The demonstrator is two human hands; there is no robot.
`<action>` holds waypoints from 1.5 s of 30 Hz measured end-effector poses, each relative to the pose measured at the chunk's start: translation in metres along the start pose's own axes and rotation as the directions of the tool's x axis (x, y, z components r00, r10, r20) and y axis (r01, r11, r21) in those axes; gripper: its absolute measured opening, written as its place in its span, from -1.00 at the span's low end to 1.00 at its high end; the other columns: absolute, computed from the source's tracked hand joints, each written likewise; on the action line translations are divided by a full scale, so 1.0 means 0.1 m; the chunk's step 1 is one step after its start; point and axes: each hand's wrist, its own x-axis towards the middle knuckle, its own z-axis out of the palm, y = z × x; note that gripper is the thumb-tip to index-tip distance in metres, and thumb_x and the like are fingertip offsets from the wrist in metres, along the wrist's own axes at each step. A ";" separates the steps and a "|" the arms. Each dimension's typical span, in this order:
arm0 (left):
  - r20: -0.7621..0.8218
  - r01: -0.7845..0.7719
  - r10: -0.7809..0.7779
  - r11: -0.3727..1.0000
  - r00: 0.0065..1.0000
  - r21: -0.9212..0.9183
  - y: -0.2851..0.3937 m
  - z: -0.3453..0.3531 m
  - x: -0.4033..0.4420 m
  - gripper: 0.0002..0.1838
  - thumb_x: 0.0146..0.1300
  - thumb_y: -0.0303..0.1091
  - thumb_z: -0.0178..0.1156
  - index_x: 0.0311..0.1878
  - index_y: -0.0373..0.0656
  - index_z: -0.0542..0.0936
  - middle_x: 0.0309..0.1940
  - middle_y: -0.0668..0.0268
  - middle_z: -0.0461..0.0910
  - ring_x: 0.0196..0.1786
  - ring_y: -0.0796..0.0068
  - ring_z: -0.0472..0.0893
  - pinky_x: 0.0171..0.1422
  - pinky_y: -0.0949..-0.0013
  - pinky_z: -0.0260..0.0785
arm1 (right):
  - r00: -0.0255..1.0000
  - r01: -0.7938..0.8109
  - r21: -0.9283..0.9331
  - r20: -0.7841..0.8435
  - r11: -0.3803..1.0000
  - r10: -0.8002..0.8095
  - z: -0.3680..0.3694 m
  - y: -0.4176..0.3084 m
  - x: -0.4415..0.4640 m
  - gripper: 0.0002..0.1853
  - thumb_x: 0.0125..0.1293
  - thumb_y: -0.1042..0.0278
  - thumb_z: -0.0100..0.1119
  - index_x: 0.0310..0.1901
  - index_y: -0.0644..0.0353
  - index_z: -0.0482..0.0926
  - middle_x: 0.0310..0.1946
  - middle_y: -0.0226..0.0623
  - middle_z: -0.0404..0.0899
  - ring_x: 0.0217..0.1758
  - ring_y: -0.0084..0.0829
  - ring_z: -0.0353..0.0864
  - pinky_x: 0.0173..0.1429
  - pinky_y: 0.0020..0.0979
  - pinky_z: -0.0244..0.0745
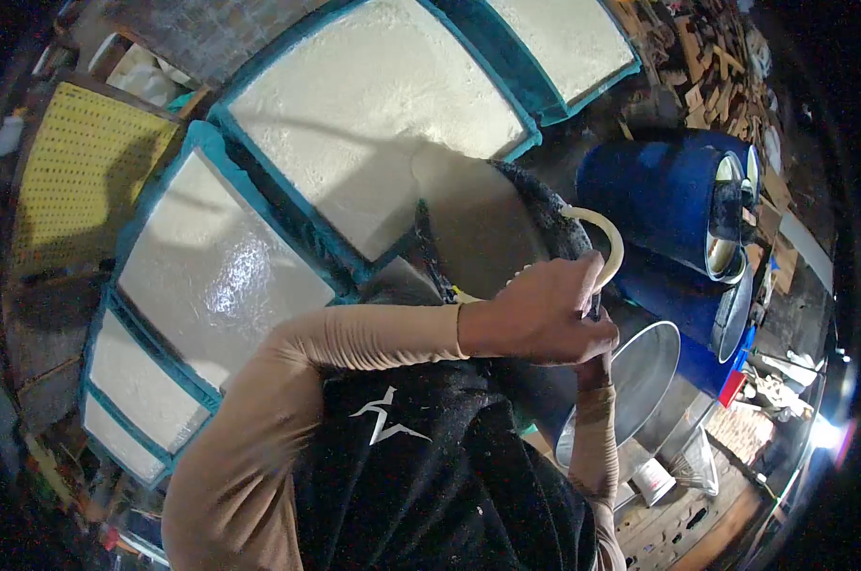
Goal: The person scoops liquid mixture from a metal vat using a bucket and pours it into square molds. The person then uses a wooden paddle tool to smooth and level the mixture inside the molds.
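My left hand (535, 312) is closed by a pale, hose-like handle (613, 243), which curves from a black, speckled container (547, 205) into its fingers. Within the container's dark edges lies a greyish-white liquid (483, 224); the container appears tilted beside a large teal-edged tray of creamy white material (373, 105). My right hand (597, 344) meets the left one at the handle, its fingers curled and partly hidden. A small dark piece shows between the two hands, too small to name.
More white-filled, teal-edged trays (226, 257) spread to the left and back. Blue drums (644, 195) lie at right, near an open metal-coloured drum (651, 366). A yellow dotted panel (78, 181) stands far left. Scrap wood (711, 71) is piled back right; a bright lamp (827, 435) shines.
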 end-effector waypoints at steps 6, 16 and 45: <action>0.001 -0.022 0.022 1.000 1.000 0.004 0.00 -0.04 -0.05 -0.53 0.07 -0.15 0.35 -0.19 -0.22 0.31 -0.56 0.22 0.45 -0.48 0.03 0.52 -0.41 0.06 0.30 | 0.997 0.052 -0.232 0.059 0.971 -0.039 -0.29 0.25 0.10 -0.66 0.24 0.45 0.17 0.06 0.31 0.51 -0.14 -0.32 0.64 -0.17 -0.44 0.64 -0.08 -0.40 0.57; 0.028 -0.022 0.021 1.000 0.999 0.017 -0.01 0.02 -0.14 -0.46 0.08 -0.11 0.37 -0.09 -0.28 0.33 -0.58 0.23 0.45 -0.50 0.05 0.52 -0.43 0.07 0.30 | 0.998 0.039 -0.115 0.056 0.993 -0.032 0.07 -0.02 -0.06 -0.64 0.20 0.52 0.14 0.06 0.31 0.54 -0.15 -0.28 0.65 -0.21 -0.41 0.67 -0.11 -0.41 0.60; 0.003 -0.147 0.147 0.988 0.989 0.048 -0.16 0.04 -0.38 -0.46 0.10 -0.13 0.36 -0.07 -0.29 0.32 -0.54 0.18 0.49 -0.44 -0.02 0.55 -0.37 0.05 0.38 | 0.997 0.035 -0.098 0.066 0.995 -0.029 -0.06 0.14 -0.05 -0.78 0.18 0.46 0.15 -0.17 0.36 0.66 0.13 -0.17 0.48 0.22 -0.31 0.47 0.29 -0.27 0.38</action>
